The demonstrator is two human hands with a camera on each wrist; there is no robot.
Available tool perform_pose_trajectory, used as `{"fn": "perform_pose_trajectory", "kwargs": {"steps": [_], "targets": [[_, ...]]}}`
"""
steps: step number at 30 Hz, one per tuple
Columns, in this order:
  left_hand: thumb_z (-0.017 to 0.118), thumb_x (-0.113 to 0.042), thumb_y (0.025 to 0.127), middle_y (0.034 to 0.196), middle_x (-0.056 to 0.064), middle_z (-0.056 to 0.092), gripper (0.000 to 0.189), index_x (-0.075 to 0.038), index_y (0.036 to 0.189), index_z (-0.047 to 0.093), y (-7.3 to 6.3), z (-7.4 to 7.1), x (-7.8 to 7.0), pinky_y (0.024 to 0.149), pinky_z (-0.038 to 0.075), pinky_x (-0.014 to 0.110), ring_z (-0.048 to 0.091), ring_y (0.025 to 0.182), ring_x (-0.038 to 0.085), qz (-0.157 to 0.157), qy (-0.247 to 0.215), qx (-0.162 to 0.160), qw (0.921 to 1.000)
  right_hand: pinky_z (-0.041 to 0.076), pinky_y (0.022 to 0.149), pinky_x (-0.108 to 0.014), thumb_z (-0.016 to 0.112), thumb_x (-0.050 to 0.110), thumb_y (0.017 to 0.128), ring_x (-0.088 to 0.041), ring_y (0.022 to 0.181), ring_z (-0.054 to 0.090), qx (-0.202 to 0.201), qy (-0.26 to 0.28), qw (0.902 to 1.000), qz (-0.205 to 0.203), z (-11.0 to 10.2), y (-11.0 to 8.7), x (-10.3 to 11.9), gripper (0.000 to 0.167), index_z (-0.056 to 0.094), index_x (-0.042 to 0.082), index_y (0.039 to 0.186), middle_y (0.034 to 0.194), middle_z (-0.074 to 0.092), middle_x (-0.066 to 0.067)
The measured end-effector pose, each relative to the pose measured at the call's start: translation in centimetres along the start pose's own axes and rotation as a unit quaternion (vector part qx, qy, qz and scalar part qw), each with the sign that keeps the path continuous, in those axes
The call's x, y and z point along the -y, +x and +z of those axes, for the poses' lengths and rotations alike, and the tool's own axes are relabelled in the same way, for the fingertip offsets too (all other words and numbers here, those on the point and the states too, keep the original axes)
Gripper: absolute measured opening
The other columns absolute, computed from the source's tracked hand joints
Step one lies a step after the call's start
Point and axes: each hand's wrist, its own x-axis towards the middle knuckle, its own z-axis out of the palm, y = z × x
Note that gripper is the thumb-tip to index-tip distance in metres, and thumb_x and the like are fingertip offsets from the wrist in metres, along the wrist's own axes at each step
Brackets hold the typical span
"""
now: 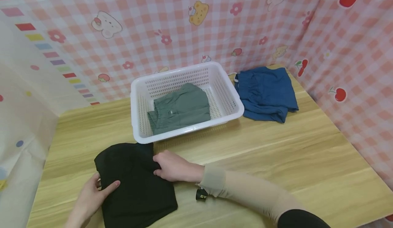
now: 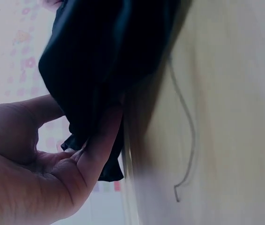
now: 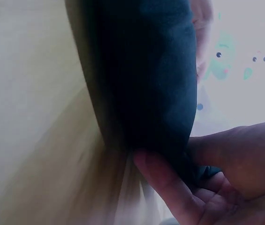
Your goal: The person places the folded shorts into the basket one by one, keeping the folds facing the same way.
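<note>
A folded black garment lies on the wooden table in front of the basket, its far edge reaching the basket's near rim in the head view. On its left side, my left hand grips the edge, thumb on top and fingers tucked underneath. Across from it, my right hand pinches the garment's upper right edge. In the left wrist view the black cloth hangs in folds between thumb and fingers. The right wrist view shows the cloth held the same way, with fingers beneath it.
A white plastic basket stands at the back with folded green shorts inside. To its right lie folded blue shorts with a white drawstring. A small black object is beneath the right cuff. Checked cloth walls the table's back.
</note>
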Motion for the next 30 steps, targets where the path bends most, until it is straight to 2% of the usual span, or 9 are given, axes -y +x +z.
{"fn": "perform_pose_trajectory", "kwargs": {"steps": [5, 10, 14, 18, 26, 30], "targets": [[0.069, -0.042, 0.102, 0.15, 0.035, 0.054, 0.075, 0.003, 0.154, 0.037, -0.2, 1.2, -1.1, 0.093, 0.063, 0.043, 0.068, 0.125, 0.044, 0.008, -0.018, -0.009, 0.9998, 0.048, 0.068, -0.019, 0.074, 0.018, 0.099, -0.008, 0.076, 0.064, -0.021, 0.038, 0.9989, 0.019, -0.5, -1.3, -1.4, 0.012, 0.074, 0.007, 0.103, 0.089, 0.075, -0.005], [0.072, -0.037, 0.101, 0.145, 0.034, 0.06, 0.07, 0.002, 0.151, 0.042, -0.4, 2.0, -2.2, 0.09, 0.064, 0.041, 0.071, 0.122, 0.042, 0.018, -0.024, -0.021, 0.9993, 0.045, 0.069, -0.02, 0.074, 0.017, 0.098, -0.007, 0.072, 0.057, -0.058, 0.079, 0.9948, 0.024, -0.7, -2.5, -2.5, 0.009, 0.071, 0.009, 0.095, 0.082, 0.071, -0.003], [0.074, -0.033, 0.099, 0.139, 0.032, 0.065, 0.067, 0.001, 0.149, 0.045, -0.8, 2.7, -2.9, 0.081, 0.065, 0.031, 0.076, 0.113, 0.036, 0.022, -0.039, -0.027, 0.9986, 0.047, 0.071, -0.021, 0.074, 0.016, 0.099, -0.006, 0.075, 0.059, -0.074, 0.1, 0.992, 0.02, -0.8, -3.3, -3.2, 0.007, 0.072, 0.01, 0.096, 0.084, 0.073, -0.002], [0.076, -0.028, 0.098, 0.135, 0.029, 0.069, 0.063, 0.0, 0.146, 0.047, -1.3, 3.4, -3.6, 0.073, 0.063, 0.024, 0.08, 0.1, 0.028, 0.028, -0.065, -0.034, 0.997, 0.051, 0.075, -0.023, 0.074, 0.015, 0.098, -0.009, 0.08, 0.063, -0.084, 0.105, 0.9907, 0.02, -1.1, -4.1, -3.7, 0.005, 0.073, 0.01, 0.099, 0.089, 0.076, -0.004], [0.074, -0.023, 0.099, 0.136, 0.03, 0.069, 0.063, -0.002, 0.151, 0.044, -1.9, 4.1, -4.4, 0.074, 0.066, 0.029, 0.081, 0.095, 0.027, 0.039, -0.096, -0.036, 0.994, 0.045, 0.068, -0.022, 0.074, 0.014, 0.098, -0.006, 0.07, 0.052, -0.104, 0.101, 0.9895, 0.002, -1.9, -5.4, -3.6, 0.014, 0.066, 0.009, 0.087, 0.075, 0.069, -0.004], [0.075, -0.022, 0.099, 0.136, 0.027, 0.069, 0.064, -0.003, 0.152, 0.044, -2.4, 4.3, -4.6, 0.074, 0.066, 0.028, 0.08, 0.089, 0.016, 0.036, -0.126, -0.039, 0.9905, 0.043, 0.066, -0.021, 0.074, 0.013, 0.098, -0.008, 0.067, 0.049, -0.114, 0.101, 0.9883, -0.005, -2.3, -6.0, -3.5, 0.019, 0.063, 0.008, 0.083, 0.071, 0.064, -0.004]]}}
